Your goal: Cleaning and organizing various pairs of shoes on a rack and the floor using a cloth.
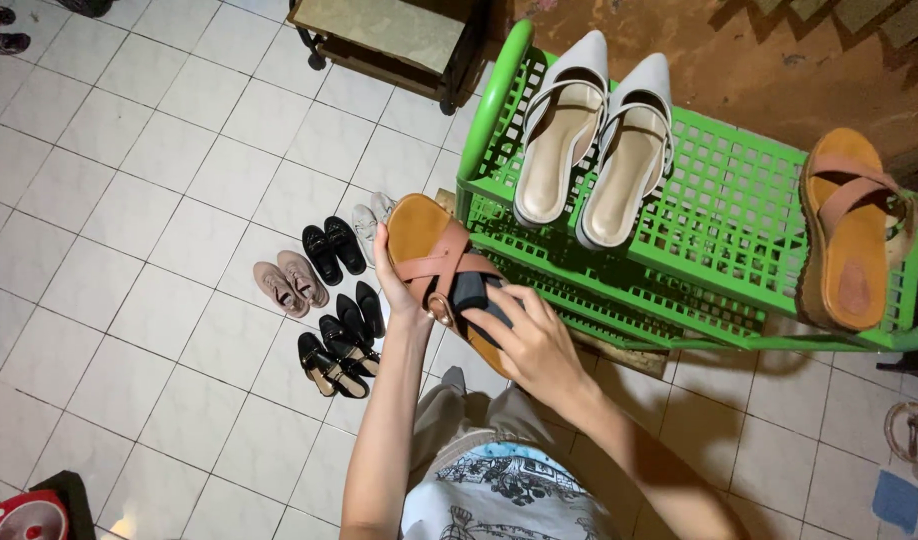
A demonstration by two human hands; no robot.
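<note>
In the head view, my left hand [397, 285] closes its grip on a brown cross-strap sandal [434, 262], held in the air just left of the green shelf rack [729, 230]. My right hand [534, 340] presses a dark sponge [476, 295] onto its straps; I judge short, light strokes along each strap suit best. No packages, labels or signs show anywhere.

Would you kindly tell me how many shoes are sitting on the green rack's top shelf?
3: two pale pointed mules side by side near the middle of the green rack, and one tan sandal at its right end. Lower shelves are mostly hidden.
</note>
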